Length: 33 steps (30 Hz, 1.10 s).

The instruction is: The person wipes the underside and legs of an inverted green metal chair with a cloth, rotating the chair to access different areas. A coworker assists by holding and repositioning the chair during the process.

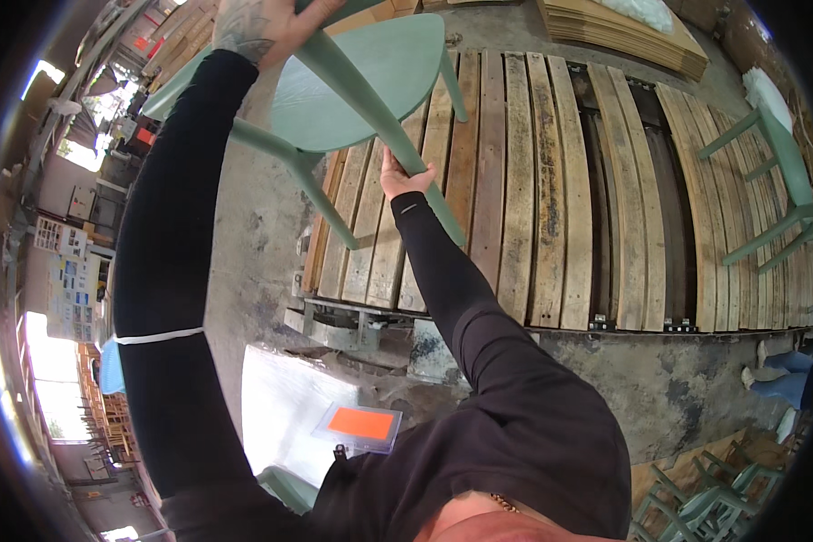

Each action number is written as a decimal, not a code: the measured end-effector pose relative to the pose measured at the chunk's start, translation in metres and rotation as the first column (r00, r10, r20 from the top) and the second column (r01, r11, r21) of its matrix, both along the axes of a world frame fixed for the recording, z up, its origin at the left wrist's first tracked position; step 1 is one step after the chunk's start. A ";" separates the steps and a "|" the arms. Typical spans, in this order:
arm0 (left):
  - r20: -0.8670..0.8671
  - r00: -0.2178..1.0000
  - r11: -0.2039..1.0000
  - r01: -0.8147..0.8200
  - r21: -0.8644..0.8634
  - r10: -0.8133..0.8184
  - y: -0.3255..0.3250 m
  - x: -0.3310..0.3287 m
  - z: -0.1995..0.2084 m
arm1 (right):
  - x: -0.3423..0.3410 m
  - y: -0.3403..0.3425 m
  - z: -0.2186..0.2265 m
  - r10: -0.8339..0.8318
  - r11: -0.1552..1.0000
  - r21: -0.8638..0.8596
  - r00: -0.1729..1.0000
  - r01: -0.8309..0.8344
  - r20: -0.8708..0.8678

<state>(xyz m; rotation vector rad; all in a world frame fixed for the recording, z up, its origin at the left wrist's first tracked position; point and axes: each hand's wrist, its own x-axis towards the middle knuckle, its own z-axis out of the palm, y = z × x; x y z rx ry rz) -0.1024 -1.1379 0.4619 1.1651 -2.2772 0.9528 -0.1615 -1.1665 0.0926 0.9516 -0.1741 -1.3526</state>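
Green chair (361, 81) between two hands, over wooden slats (518, 181)

The person's right hand (408, 181) curls round a slanting bar of the chair, thumb to one side, fingers to the other. The left hand (266, 27), farther up and to the left, lies against the chair's upper part; its fingers are cropped by the view's edge, so its grasp cannot be told. The rounded seat lies between the hands. Well to the right hand's right is a second chair (789, 167); beyond that hand, stacked cardboard (628, 41); nearer the body, an orange sheet (363, 423).
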 end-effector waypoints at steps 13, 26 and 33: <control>-0.070 0.997 0.999 0.036 0.021 -0.035 -0.057 -0.009 -0.008 | -0.023 -0.039 -0.028 0.240 0.952 -0.127 0.938 -0.278 -0.248; -0.164 0.986 0.994 0.010 0.108 0.008 -0.075 0.011 -0.019 | -0.022 -0.038 -0.039 0.349 0.887 -0.118 0.814 -0.447 -0.465; -0.053 0.998 0.999 0.021 -0.038 -0.023 -0.027 0.020 -0.041 | -0.086 0.087 -0.105 0.372 0.693 0.026 0.326 -0.721 -0.869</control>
